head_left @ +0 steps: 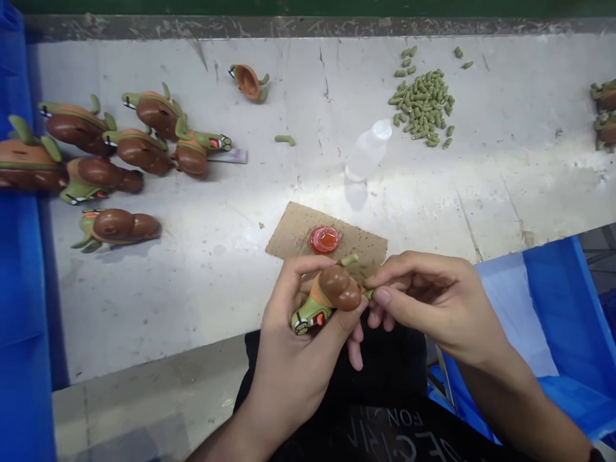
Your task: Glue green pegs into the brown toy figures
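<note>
My left hand (303, 333) is wrapped round a green and brown toy figure (332, 292), its face with glasses and a red mouth turned to the lower left. A small green limb sticks up from the figure's top. At its right side my right hand (428, 298) pinches a small green piece (368, 294) between thumb and forefinger, against the figure. Just beyond the hands, a small dish of red liquid (325, 239) rests on a piece of brown cardboard (289, 231).
Several similar figures (120, 224) lie at the left, beside a blue bin (19, 289). A pile of small green pieces (426, 102) and a translucent bottle (368, 151) are behind the hands. Another blue bin (568, 301) stands at the right.
</note>
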Demonstrator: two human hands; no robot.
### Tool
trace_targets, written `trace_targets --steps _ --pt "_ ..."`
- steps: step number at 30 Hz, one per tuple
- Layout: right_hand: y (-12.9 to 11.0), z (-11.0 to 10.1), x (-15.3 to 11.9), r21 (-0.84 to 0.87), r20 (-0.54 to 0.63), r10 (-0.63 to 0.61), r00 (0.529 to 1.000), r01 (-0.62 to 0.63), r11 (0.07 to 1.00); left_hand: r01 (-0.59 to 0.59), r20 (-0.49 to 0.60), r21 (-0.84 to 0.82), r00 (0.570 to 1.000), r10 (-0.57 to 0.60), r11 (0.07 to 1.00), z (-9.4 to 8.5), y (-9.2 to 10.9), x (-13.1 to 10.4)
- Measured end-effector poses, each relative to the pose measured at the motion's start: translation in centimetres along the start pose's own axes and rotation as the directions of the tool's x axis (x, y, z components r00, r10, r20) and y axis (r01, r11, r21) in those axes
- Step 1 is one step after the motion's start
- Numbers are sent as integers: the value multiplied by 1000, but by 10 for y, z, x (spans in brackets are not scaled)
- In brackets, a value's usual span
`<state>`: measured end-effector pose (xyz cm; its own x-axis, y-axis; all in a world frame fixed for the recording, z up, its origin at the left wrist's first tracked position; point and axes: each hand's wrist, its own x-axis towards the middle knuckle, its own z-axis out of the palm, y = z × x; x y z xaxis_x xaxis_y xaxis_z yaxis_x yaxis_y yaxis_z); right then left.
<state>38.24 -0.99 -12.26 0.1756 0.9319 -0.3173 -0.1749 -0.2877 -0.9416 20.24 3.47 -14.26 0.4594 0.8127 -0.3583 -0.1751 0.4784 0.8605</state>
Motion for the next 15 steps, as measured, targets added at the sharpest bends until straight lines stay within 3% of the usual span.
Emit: trace_targets --steps 6,10,13,15 --pt "-4 4 7 -23 70 96 993 -94 995 -49 -111 80 992 58 996 -10 4 -4" --pt "-5 6 9 -167 104 89 991 -71 983 -62 -130 99 989 75 993 -13 7 -6" --pt "-8 8 11 -330 86 -40 996 66 942 -38 -154 102 987 53 994 -16 9 -7" --pt "-13 9 14 -501 53 -215 975 212 839 -39 -148 92 988 52 995 -19 11 -8"
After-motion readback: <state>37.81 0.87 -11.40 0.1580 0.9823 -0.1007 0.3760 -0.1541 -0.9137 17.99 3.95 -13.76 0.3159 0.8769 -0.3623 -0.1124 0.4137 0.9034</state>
